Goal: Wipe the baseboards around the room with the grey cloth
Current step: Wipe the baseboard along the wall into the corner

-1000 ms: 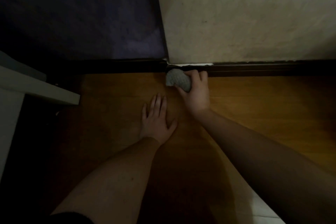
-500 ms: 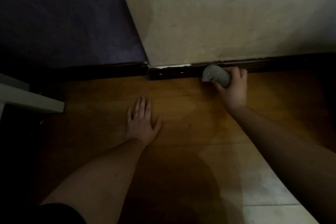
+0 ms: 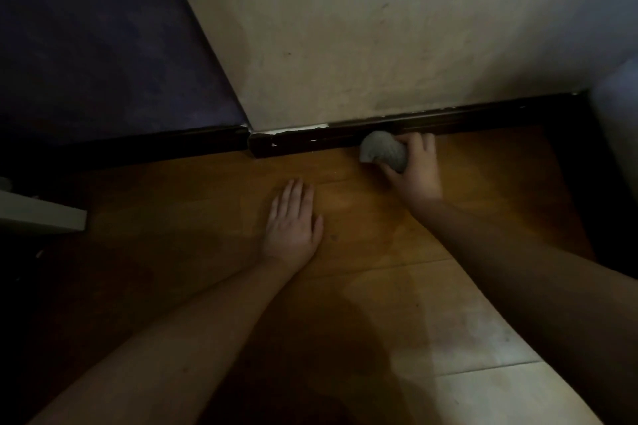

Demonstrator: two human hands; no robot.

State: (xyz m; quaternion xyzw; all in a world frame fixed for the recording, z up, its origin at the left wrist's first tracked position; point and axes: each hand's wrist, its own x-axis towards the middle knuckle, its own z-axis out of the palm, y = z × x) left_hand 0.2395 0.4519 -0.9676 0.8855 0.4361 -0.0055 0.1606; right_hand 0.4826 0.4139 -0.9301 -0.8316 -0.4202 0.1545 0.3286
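My right hand [image 3: 416, 171] grips the bunched grey cloth [image 3: 381, 150] and holds it against the dark baseboard [image 3: 483, 117] under the pale wall, right of the outside corner. The baseboard's corner piece [image 3: 276, 143] is chipped, with white flecks along its top edge. A second dark stretch of baseboard [image 3: 155, 147] runs left under the purple wall. My left hand [image 3: 293, 224] lies flat on the wooden floor with its fingers straight, palm down, holding nothing.
A white furniture edge [image 3: 41, 216] juts in at the left, above dark shadow. The orange-brown wooden floor [image 3: 207, 203] spreads between the hands and the wall. At the right a pale wall or panel [image 3: 618, 134] meets the baseboard at an inner corner.
My right hand has slid the cloth rightward along the baseboard, away from the chipped corner. The left hand has stayed flat on the floor. The view has tilted and shifted.
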